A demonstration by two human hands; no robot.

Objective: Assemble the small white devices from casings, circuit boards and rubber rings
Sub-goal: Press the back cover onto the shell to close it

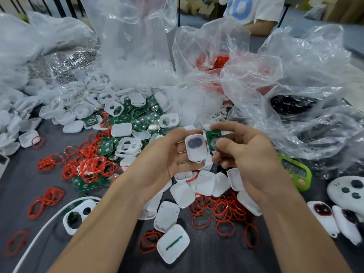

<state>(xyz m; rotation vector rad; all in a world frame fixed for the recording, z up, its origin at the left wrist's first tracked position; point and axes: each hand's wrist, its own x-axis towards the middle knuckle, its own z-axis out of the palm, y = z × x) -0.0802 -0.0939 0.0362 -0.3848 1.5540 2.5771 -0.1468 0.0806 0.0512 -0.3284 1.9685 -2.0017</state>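
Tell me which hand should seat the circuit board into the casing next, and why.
Right. The right hand pinches the green circuit board, just beside the white casing. The left hand cradles that casing, so it likely serves best as the steady holder.

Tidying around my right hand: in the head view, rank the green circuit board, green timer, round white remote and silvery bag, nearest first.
1. Green circuit board, pinched in the right hand itself.
2. Green timer, close beside that hand, on its right.
3. Round white remote, farther right near the frame edge.
4. Silvery bag, far back left.
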